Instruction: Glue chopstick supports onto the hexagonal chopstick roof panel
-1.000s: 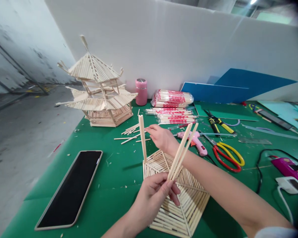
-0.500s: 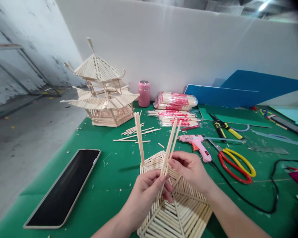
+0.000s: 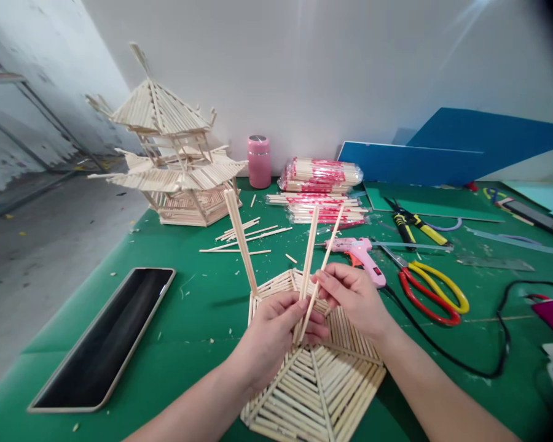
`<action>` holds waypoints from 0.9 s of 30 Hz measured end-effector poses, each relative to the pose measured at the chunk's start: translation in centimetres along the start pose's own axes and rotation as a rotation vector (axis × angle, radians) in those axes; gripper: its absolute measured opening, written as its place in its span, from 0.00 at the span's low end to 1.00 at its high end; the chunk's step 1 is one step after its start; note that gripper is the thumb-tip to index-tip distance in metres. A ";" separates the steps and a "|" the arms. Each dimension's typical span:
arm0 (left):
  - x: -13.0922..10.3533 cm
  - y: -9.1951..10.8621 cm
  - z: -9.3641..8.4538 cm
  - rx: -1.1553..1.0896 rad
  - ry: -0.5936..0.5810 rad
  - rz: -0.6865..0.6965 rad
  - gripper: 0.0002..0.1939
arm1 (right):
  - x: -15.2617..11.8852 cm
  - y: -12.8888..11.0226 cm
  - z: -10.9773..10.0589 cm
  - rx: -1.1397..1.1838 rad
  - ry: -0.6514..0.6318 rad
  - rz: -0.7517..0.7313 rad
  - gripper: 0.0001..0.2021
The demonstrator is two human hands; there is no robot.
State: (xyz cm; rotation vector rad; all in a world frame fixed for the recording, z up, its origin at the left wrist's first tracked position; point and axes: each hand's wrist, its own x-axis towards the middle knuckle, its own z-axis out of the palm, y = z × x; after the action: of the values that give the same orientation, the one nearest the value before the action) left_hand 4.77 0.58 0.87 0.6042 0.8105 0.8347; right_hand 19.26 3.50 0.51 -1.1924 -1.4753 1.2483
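Observation:
My left hand (image 3: 276, 325) is closed around a small bundle of pale wooden chopsticks (image 3: 309, 252), held nearly upright. Between the thumb and fingers of my right hand (image 3: 352, 298) is a single chopstick (image 3: 332, 240). It leans to the right at the top, and its lower end lies across my left fingers. Below both hands is a flat many-sided panel of sticks (image 3: 332, 387), partly covered by them. A post of joined sticks (image 3: 241, 245) stands at the panel's left corner.
A stick-built pagoda model (image 3: 166, 178) stands at the back left, beside a pink flask (image 3: 258, 162). Wrapped chopstick packs (image 3: 322, 177) lie behind loose sticks (image 3: 239, 236). A phone (image 3: 104, 337) is at left; a pink glue gun (image 3: 362, 255), red-yellow pliers (image 3: 431, 291) and wire strippers (image 3: 410, 224) are at right.
The single chopstick has swung away from the bundle, and the gap at their tops is wider. My right hand has turned slightly with it. The whole view has shifted a little.

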 end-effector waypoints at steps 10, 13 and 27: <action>-0.3 -0.5 -1.4 -0.006 -0.073 0.004 0.10 | -0.3 0.3 0.7 -0.075 -0.034 -0.022 0.11; -0.3 -0.5 -1.4 -0.013 -0.070 0.009 0.10 | -0.3 0.4 0.8 -0.064 -0.037 -0.019 0.11; -0.4 -0.5 -0.9 0.003 0.023 0.055 0.06 | -0.4 0.3 1.2 -0.125 -0.022 -0.061 0.11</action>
State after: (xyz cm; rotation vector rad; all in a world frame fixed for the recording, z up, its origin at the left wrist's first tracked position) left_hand 4.06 0.10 0.09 0.6223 0.8187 0.8917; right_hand 18.17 2.85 0.04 -1.2093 -1.6140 1.1460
